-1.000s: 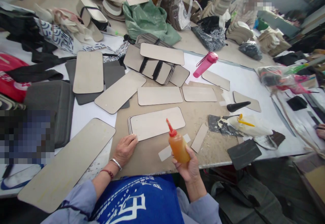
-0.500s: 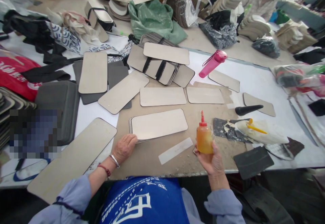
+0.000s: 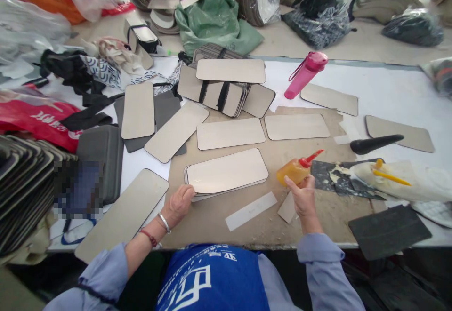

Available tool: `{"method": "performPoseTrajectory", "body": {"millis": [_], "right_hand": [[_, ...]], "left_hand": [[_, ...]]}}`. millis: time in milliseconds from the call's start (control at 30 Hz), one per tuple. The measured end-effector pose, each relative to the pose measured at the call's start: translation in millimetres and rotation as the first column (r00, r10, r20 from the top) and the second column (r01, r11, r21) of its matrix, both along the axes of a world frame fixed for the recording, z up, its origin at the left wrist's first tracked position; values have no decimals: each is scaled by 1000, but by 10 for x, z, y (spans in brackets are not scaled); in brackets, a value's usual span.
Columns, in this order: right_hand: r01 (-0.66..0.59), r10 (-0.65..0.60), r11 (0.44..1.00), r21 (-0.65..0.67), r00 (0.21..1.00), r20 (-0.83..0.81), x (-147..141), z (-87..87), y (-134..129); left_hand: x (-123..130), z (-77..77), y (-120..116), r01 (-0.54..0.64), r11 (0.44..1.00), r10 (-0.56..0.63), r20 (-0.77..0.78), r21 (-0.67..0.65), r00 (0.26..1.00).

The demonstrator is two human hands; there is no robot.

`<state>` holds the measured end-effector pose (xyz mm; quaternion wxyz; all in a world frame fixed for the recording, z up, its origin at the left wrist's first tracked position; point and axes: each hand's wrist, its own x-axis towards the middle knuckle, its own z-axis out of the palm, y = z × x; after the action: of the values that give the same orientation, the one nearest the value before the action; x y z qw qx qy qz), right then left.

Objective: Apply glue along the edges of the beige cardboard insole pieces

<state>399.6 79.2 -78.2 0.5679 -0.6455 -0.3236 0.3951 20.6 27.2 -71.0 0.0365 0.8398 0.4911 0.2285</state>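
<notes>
Right hand [image 3: 302, 193] gripping bottle [image 3: 294, 173], amber, tilting, red nozzle [image 3: 312, 157] pointing right; bottle hanging over desk [image 3: 205, 232], right of stack [image 3: 226, 173]. Left hand [image 3: 180, 203] bunching fingers narrow, touching near left corner of top panel [image 3: 235, 167]; pinching or merely pressing, cannot tell. Stack lying on desk, edges not quite aligning. White strip [image 3: 251, 211] lying just nearer. Strapped bundle [image 3: 213, 93] resting farther off; pink flask [image 3: 306, 74] sitting right of bundle.

White-covered table [image 3: 391, 87] — brown sheet [image 3: 212, 226] on it (pale panels [image 3: 231, 133] on top), pink bottle [image 3: 302, 76] farther back.
</notes>
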Motion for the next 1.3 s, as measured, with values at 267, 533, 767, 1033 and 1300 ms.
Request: {"method": "performPoseTrajectory", "body": {"millis": [267,533,767,1033,1300], "right_hand": [[142,-122,989,-52,951,284,171,-336,-65],[-270,276,956,-114,696,663,-731,148,-675],[-779,530,625,-56,369,764,-1911,214,-484],[-825,375,542,-162,65,925,-2047,119,-472],[-852,295,492,-180,-31,955,-2124,19,-444]], "left_hand": [[70,60,-37,0,1000,0,-24,-28,1000],[105,45,-103,64,991,-53,-89,117,995],[119,20,-150,62,987,-47,-104,151,994],[68,-20,-209,4,987,-3,-5,160,1000],[57,-114,-291,-150,981,134,124,126,983]]}}
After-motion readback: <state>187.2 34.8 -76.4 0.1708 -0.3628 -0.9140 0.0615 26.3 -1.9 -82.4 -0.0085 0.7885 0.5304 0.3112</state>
